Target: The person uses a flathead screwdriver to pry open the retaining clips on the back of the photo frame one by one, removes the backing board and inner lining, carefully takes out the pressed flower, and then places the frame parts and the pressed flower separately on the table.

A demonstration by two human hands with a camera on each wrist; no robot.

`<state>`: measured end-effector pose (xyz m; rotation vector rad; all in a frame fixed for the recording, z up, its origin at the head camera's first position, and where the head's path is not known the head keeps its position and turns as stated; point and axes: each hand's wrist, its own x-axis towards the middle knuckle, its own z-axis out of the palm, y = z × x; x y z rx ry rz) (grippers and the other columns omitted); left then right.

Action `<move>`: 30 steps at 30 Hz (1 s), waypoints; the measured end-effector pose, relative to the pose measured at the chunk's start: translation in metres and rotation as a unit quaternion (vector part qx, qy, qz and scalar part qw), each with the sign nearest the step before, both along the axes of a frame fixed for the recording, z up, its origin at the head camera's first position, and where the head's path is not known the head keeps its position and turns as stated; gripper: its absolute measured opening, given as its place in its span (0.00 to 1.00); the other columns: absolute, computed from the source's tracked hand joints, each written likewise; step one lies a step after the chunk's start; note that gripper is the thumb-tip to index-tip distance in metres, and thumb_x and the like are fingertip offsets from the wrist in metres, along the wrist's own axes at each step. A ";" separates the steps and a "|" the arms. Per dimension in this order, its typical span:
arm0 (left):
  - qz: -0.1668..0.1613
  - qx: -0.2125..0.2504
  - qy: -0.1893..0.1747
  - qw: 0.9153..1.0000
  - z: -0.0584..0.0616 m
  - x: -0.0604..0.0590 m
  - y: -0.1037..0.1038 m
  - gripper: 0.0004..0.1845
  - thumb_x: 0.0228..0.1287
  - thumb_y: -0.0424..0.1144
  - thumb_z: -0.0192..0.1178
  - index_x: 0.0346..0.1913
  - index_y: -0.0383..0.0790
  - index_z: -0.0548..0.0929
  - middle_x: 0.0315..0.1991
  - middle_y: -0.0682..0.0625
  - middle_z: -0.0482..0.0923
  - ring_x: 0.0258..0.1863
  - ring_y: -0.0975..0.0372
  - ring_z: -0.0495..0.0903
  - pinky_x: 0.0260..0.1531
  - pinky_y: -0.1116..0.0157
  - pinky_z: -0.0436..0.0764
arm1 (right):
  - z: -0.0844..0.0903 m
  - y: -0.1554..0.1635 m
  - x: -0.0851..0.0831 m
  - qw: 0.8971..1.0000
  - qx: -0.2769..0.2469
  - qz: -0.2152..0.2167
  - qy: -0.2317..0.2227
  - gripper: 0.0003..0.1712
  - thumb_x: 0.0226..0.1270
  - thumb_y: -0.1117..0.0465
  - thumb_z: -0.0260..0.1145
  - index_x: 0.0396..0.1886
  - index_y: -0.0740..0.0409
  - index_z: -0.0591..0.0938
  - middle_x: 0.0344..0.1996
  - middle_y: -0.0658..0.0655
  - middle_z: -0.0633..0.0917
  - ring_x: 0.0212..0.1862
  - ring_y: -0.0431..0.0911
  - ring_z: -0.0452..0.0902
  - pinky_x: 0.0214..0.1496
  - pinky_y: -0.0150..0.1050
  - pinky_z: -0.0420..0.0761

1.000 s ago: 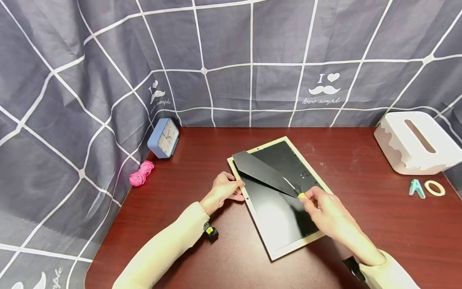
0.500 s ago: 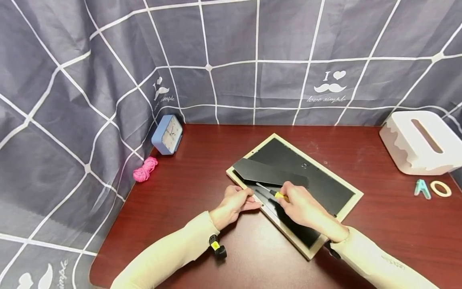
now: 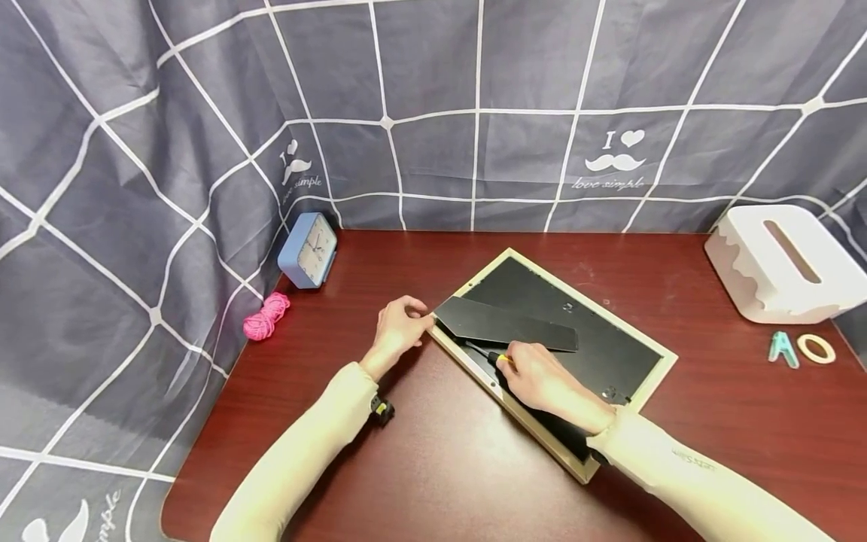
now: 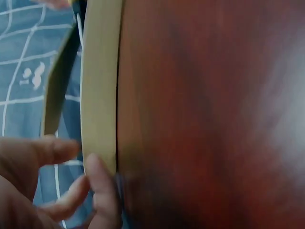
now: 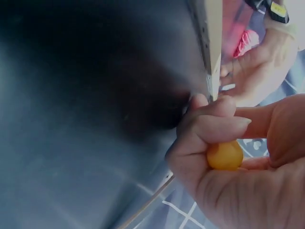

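A picture frame (image 3: pixel 626 309) with a pale rim lies on the table, its black backing up. The backing's black easel leg (image 3: pixel 508 325) slants across it toward the left corner. My right hand (image 3: pixel 545 376) grips the yellow-and-black handle of a screwdriver (image 3: pixel 500 359); in the right wrist view the round yellow handle end (image 5: pixel 225 155) shows within the curled fingers. The screwdriver's thin metal shaft points left, its tip right by the rim's inner edge. At the frame's left corner rests my left hand (image 3: pixel 398 331), fingers loosely bent, a fingertip (image 4: pixel 100 176) against the rim's outer side.
A blue alarm clock (image 3: pixel 308 251) and a pink yarn skein (image 3: pixel 267 316) stand at the left. To the right are a white tissue box (image 3: pixel 786 263), a teal clip (image 3: pixel 783 350) and a wooden ring (image 3: pixel 816 348). A grey grid curtain (image 3: pixel 515 165) hangs behind the table.
The picture frame has turned, its near end swinging right. My right hand has brought the screwdriver left to the rim. My left hand has slid up along the rim to the left corner.
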<state>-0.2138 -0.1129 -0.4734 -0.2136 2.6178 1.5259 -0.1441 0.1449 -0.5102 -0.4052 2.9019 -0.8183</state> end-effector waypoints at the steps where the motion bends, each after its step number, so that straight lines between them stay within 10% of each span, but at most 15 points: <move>1: -0.015 -0.012 0.000 1.000 -0.001 -0.005 -0.003 0.10 0.61 0.33 0.72 0.45 0.37 0.90 0.34 0.45 0.90 0.22 0.65 0.85 0.21 0.69 0.91 | 0.001 -0.003 -0.001 1.000 -0.002 0.001 -0.004 0.17 0.81 0.56 0.64 0.26 0.48 0.76 0.20 0.46 0.75 0.26 0.41 0.73 0.27 0.33 0.73; 9: -0.100 0.010 -0.027 0.995 -0.002 -0.022 -0.013 0.03 0.62 0.30 0.75 0.38 0.34 0.93 0.27 0.45 0.90 0.20 0.65 0.88 0.27 0.65 0.95 | 0.003 -0.020 -0.001 1.000 -0.006 0.009 0.004 0.16 0.77 0.61 0.65 0.27 0.52 0.72 0.20 0.49 0.74 0.24 0.43 0.73 0.25 0.35 0.74; 30: -0.125 0.065 -0.081 0.987 0.001 -0.037 -0.018 0.06 0.62 0.29 0.77 0.40 0.29 0.92 0.28 0.45 0.89 0.20 0.64 0.88 0.30 0.63 0.96 | 0.007 -0.025 0.004 0.997 0.019 0.067 -0.015 0.20 0.64 0.73 0.68 0.43 0.57 0.65 0.24 0.49 0.73 0.27 0.45 0.70 0.28 0.36 0.73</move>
